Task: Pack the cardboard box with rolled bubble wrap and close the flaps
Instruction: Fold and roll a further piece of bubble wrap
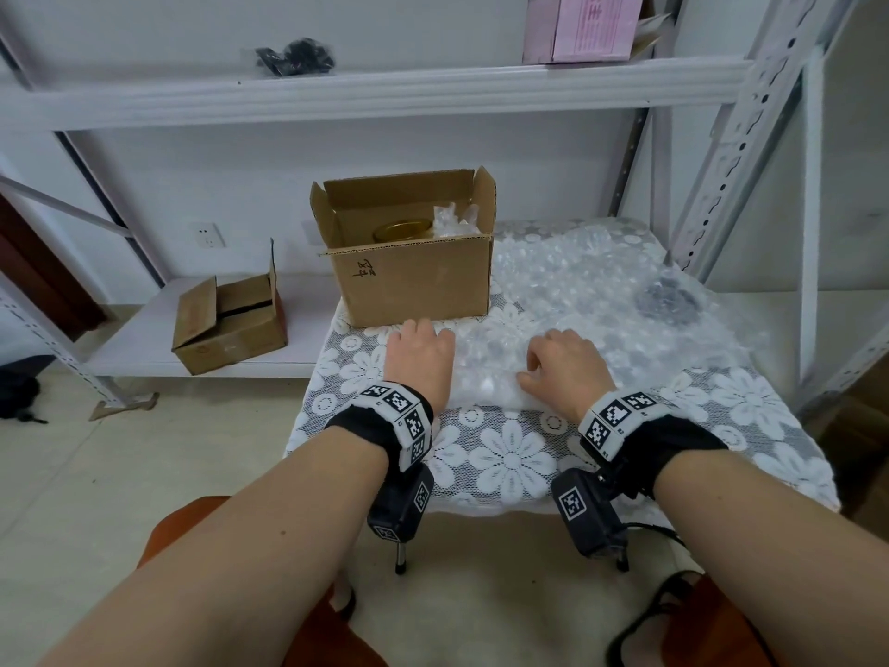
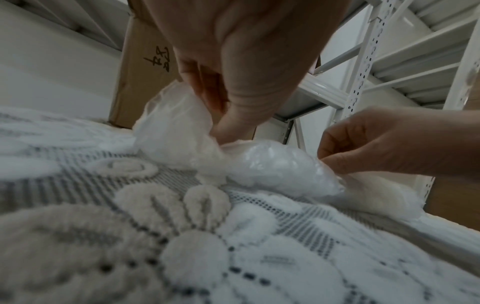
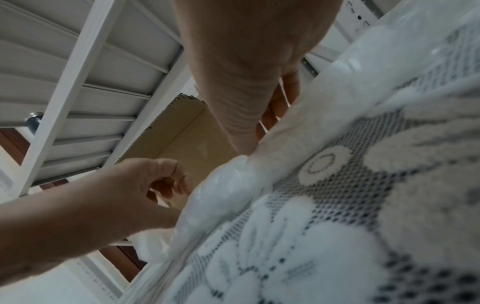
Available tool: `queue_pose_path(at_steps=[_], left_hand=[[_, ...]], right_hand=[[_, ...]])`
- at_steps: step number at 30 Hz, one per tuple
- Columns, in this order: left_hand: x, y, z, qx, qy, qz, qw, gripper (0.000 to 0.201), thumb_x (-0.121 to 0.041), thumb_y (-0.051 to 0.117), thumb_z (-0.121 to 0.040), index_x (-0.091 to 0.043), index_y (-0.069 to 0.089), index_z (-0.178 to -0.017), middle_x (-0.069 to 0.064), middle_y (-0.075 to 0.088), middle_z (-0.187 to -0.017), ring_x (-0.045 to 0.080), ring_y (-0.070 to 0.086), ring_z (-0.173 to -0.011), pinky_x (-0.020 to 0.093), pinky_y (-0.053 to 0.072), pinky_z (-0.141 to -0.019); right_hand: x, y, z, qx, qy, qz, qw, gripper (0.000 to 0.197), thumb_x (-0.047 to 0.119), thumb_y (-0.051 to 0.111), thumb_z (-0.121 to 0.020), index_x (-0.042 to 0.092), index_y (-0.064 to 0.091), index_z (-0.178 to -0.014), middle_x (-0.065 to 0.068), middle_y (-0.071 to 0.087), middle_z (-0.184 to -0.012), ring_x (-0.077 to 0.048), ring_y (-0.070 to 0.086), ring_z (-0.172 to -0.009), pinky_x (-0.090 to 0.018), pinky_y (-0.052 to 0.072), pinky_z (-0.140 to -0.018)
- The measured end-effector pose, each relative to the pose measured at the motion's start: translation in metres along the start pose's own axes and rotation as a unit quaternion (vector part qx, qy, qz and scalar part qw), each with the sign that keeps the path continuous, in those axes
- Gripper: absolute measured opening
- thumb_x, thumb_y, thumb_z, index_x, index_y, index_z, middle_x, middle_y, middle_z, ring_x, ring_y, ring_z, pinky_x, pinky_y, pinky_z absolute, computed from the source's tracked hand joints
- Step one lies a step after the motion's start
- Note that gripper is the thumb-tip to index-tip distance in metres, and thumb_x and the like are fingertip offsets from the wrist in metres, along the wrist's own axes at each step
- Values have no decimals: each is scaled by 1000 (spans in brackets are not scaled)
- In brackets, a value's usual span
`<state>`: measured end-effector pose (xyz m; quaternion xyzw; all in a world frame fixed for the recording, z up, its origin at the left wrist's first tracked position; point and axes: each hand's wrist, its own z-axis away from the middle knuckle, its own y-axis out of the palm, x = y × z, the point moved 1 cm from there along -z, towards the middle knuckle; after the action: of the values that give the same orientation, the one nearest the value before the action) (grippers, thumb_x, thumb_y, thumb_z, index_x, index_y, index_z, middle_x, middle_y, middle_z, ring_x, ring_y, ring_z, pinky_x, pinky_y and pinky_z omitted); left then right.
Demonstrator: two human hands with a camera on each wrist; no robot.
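Observation:
An open cardboard box stands at the back of the small table, flaps up, with a gold-lidded jar and some bubble wrap inside. A clear bubble wrap sheet lies spread to the right of the box, its near edge rolled into a thick roll. My left hand grips the roll's left end, thumb under and fingers curled over. My right hand pinches the roll's right part, fingers curled on top.
A floral lace cloth covers the table. A dark round object lies under the sheet at the right. A smaller cardboard box sits on the low shelf to the left. White metal shelving surrounds the table; a pink box stands above.

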<state>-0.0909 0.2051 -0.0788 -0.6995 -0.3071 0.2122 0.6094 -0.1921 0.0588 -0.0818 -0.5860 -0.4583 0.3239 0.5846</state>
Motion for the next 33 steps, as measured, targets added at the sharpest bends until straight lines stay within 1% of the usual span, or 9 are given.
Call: queue_pose_path(at_steps=[2,5,8,13,17,21,24,28,33], left_hand=[[1,-1,0,6,11,47,999,29,8,49,-83,-9,61,-104,8,54,-108,25,50,-102,32,47,-82],[0,1,2,49,6,117,992,28,11,46,-82,-5,61,-100,10,57,-107,24,54,-99,33,50,-82],[-2,2,2,83,-3,142,986,23,2,50,-81,-7,57,-101,9,58,-105,23,56,-94,31,50,-80],[1,-4,3,162,1,142,977,36,-21,67,-75,-12,49,-105,3,51,-102,20,51,-87,29,44,-71],[1,-1,4,156,13,118,981,40,-16,70,-74,-13,47,-106,3,55,-101,23,57,-90,30,46,-71],[2,-3,5,135,-1,152,979,32,-18,61,-83,-17,46,-111,2,62,-101,21,60,-87,31,51,-72],[1,-8,5,153,-17,161,975,32,-16,54,-83,-19,45,-113,2,61,-96,21,60,-86,32,51,-70],[0,-12,5,153,-26,159,975,30,-11,43,-88,-15,45,-118,2,56,-92,22,58,-84,31,48,-69],[-1,-8,3,176,-16,139,974,32,-11,40,-90,-11,45,-122,8,60,-108,23,58,-91,33,50,-78]], right_hand=[[1,0,0,-33,-20,-5,999,17,29,56,-91,13,61,-92,-1,58,-95,-20,55,-91,-31,48,-80],[6,4,2,-14,-43,-36,998,12,18,50,-92,11,59,-91,-4,61,-92,-22,60,-83,-33,51,-71],[4,7,5,9,-49,-69,996,14,23,50,-91,13,58,-96,-1,56,-96,-19,57,-83,-30,48,-71],[-3,4,11,92,-46,-84,991,44,38,61,-84,18,47,-121,1,42,-115,-16,47,-103,-27,43,-80],[-7,7,14,82,-65,-50,993,47,21,62,-85,18,44,-128,-3,42,-122,-14,43,-94,-23,39,-74],[-5,9,14,43,-72,-35,996,34,20,55,-92,13,49,-125,-5,51,-111,-18,50,-91,-25,40,-71],[-4,4,11,49,-56,-25,997,27,18,50,-93,12,50,-120,-4,61,-102,-20,58,-87,-31,50,-75],[-4,0,9,61,-41,-17,997,25,14,40,-94,12,49,-118,-2,62,-84,-21,61,-75,-32,52,-69],[-6,3,7,69,-30,-8,997,21,17,38,-94,14,50,-111,0,60,-83,-19,58,-72,-30,48,-66]])
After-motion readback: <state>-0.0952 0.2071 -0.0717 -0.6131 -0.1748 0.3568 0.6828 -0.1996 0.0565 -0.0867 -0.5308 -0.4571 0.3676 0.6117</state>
